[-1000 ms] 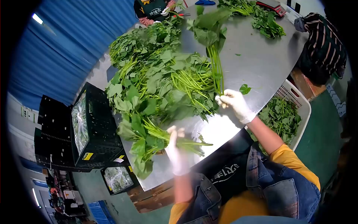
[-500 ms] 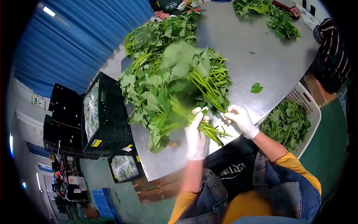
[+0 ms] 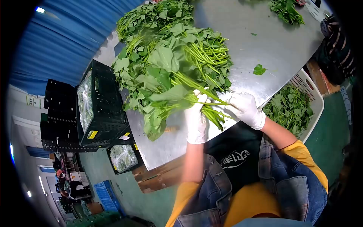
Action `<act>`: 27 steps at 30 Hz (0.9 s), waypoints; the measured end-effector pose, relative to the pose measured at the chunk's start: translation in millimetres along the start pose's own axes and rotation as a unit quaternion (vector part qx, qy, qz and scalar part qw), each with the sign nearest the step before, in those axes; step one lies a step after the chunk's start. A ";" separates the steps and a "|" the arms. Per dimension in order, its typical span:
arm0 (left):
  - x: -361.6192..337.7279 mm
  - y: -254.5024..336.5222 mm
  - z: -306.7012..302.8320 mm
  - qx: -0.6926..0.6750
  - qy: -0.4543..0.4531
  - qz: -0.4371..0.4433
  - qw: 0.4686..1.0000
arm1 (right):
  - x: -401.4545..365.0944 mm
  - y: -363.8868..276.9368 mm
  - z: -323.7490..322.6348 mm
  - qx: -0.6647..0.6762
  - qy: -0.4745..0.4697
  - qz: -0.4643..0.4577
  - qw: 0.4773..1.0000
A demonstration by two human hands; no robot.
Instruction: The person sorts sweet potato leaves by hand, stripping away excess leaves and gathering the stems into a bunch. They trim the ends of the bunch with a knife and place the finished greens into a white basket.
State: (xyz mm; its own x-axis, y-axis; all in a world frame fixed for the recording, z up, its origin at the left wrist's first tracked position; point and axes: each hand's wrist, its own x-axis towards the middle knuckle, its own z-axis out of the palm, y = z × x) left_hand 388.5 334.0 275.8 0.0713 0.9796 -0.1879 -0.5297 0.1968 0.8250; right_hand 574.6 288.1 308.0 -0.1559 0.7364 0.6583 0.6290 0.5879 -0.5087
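White gloves cover both hands, close together over the near edge of the metal table. My left hand is wrapped round a bunch of leafy green stems, cut ends pointing right and leaves to the left. In my right hand, the fingers pinch the ends of a few more long leafy stems, which slant up and left across the bunch. Just beyond lies a large pile of the same greens, its stems facing right.
The steel table carries a loose leaf and more greens at the far right. A white basket of greens stands by the right edge. Dark crates with bagged greens stand left, near a blue curtain.
The stems in my right hand have come leftward over the bunch in my left hand. My view has shifted, so the table sits higher in it.
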 end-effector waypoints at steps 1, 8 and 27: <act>1.9 -1.7 -2.8 -0.014 -0.009 -0.014 1.000 | 1.2 -0.5 -2.6 -0.023 -0.015 -0.007 1.000; -15.4 13.9 10.4 0.060 0.012 -0.074 0.995 | 11.5 0.2 12.2 0.246 -0.211 0.204 0.923; -12.9 32.2 34.2 -0.090 0.105 -0.043 0.989 | -80.4 80.5 -5.4 0.204 0.016 0.287 0.936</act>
State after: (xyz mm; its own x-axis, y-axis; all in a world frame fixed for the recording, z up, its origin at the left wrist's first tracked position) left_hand 399.4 329.1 323.0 -0.0453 0.9259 -0.3750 -0.6729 0.2492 0.6965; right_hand 641.9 274.4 217.1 0.1454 0.9634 0.2252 0.2586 0.1827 -0.9485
